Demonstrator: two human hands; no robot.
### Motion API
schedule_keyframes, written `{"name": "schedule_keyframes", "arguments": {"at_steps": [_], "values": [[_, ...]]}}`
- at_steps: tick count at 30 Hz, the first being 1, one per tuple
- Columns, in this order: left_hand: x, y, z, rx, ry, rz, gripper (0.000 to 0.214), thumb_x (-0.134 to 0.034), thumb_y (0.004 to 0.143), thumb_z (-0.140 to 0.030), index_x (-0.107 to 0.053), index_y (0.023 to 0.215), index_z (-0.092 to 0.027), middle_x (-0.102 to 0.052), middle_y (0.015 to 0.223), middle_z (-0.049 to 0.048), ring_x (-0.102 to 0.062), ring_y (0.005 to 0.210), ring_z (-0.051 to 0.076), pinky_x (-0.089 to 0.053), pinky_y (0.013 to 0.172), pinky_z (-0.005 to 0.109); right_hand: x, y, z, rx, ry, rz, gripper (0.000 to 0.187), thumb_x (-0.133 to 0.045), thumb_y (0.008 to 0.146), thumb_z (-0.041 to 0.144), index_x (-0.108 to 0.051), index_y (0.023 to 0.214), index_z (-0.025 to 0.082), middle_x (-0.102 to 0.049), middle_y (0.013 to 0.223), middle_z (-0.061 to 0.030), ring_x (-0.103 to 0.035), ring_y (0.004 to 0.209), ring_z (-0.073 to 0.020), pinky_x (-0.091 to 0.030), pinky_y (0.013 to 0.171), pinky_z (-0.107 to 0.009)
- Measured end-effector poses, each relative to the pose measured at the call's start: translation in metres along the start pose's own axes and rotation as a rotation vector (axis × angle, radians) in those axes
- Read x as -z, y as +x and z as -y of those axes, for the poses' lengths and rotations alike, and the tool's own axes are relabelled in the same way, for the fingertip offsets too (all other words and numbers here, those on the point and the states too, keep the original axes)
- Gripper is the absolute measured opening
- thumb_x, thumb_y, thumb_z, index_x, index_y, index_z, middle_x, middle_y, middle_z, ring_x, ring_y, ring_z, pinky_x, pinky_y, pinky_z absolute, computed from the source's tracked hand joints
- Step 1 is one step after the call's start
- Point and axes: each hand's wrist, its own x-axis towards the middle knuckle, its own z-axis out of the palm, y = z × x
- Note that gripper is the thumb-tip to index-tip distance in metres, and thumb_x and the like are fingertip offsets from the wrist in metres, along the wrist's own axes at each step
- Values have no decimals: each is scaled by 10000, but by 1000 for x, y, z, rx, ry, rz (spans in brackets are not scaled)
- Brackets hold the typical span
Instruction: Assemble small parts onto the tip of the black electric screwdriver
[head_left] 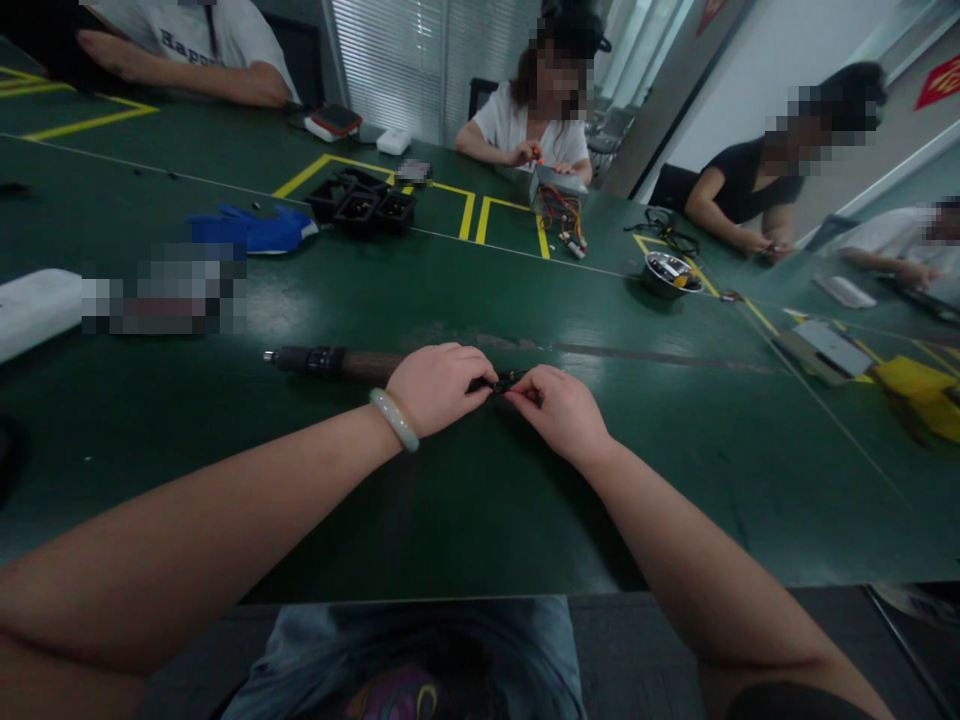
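Note:
An electric screwdriver [364, 364] with a dark body and a metal tip lies on the green table, its tip pointing left. My left hand [439, 390], a pale bangle on its wrist, rests over the screwdriver's rear end and hides it. Between my two hands is a small black part [501, 384], too small to make out fully; whether it joins the screwdriver is hidden. The fingertips of my left hand are closed on its left side. From the right, my right hand [562, 410] pinches it between thumb and fingers.
Blue gloves [255, 230], black trays [364, 203] and a white box [41, 305] lie to the far left. A metal bowl [671, 275] with small parts and a yellow cloth-like item [919, 390] are on the right. Several people sit across; one handles a wired metal box [555, 190].

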Motion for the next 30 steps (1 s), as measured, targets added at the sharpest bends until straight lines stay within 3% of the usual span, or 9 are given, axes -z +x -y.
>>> {"name": "schedule_keyframes", "arguments": {"at_steps": [23,27,30], "values": [[0,1,0,-4,12,5,224,-550,906,-344,-706,1023,-235,-694,1111,7,-611,1028,184,-453,937,341,-10,3,-5,29,25,-33,114,-611,897,313,-624,850,210,-639,844,-28,-591,822,-176,-444,757,-314],[0,1,0,-24,15,5,223,-541,913,-333,-698,1031,-227,-692,1111,12,-609,1038,185,-450,949,344,-12,4,-6,67,3,-81,101,-622,887,305,-622,875,205,-632,1115,-89,-578,1072,-230,-440,918,-396],[-1,1,0,-32,26,4,221,-534,920,-324,-693,1038,-225,-686,1115,7,-605,1038,181,-444,955,342,-15,6,-7,87,-16,-77,80,-615,889,276,-589,883,201,-532,1351,-99,-439,1313,-264,-329,1075,-477]]}}
